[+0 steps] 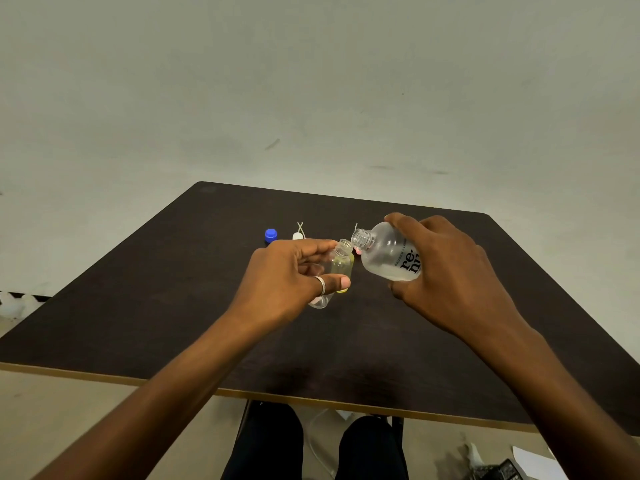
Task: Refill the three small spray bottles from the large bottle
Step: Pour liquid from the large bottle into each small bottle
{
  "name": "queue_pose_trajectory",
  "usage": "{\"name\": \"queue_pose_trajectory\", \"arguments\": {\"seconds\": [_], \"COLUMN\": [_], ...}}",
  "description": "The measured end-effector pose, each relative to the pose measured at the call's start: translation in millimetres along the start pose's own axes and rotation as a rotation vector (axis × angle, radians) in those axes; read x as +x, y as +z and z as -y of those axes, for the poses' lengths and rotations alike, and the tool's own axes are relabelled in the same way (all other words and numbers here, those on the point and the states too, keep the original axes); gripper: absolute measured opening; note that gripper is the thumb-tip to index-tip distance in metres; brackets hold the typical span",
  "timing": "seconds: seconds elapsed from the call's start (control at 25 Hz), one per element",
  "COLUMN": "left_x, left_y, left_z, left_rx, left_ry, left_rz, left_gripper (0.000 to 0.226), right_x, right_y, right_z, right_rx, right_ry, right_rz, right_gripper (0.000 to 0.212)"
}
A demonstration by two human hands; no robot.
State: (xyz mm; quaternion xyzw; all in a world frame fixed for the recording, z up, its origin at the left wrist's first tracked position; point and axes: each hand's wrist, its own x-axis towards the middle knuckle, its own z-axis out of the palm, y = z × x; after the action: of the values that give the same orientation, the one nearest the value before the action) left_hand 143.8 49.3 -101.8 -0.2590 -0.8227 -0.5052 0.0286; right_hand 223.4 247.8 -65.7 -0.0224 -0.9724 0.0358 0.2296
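My right hand [450, 271] grips the large clear bottle [388, 252], uncapped and tipped to the left, its open neck just above and beside a small bottle's mouth. My left hand [287, 275] holds that small clear bottle [341, 263] upright and uncapped over the dark table [173, 289]. A yellowish small bottle shows right behind it, and another clear small bottle [320, 301] sits under my left palm, mostly hidden. A white spray head with a thin tube [298, 233] lies at the back; another tube tip [356, 227] pokes up behind the large bottle's neck.
A blue cap [270, 234] lies on the table left of the white spray head. The table's pale front edge [311, 398] runs across below my arms, with my knees under it. Papers and a dark object lie on the floor at bottom right [512, 465].
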Motion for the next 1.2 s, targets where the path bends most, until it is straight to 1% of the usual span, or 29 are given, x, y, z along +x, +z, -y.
{"name": "queue_pose_trajectory", "arguments": {"seconds": [0.52,0.76,1.2], "left_x": [1.4,0.7,1.9], "left_y": [-3.3,-2.8,0.0], "left_z": [-0.7,0.4,4.8], "left_rx": [0.006,0.011,0.021], "left_ry": [0.019,0.037,0.016], "left_rz": [0.036,0.055,0.080], "left_gripper": [0.063,0.064,0.064], "right_x": [2.4,2.4,3.5], "right_y": [-0.1,1.9,5.4], "right_z": [-1.9,-4.0,-5.9], "right_rx": [-0.017,-0.038,-0.107], "right_ry": [-0.044,-0.053,-0.066], "right_rz": [-0.056,-0.070,-0.064], "right_gripper": [0.077,0.080,0.086]}}
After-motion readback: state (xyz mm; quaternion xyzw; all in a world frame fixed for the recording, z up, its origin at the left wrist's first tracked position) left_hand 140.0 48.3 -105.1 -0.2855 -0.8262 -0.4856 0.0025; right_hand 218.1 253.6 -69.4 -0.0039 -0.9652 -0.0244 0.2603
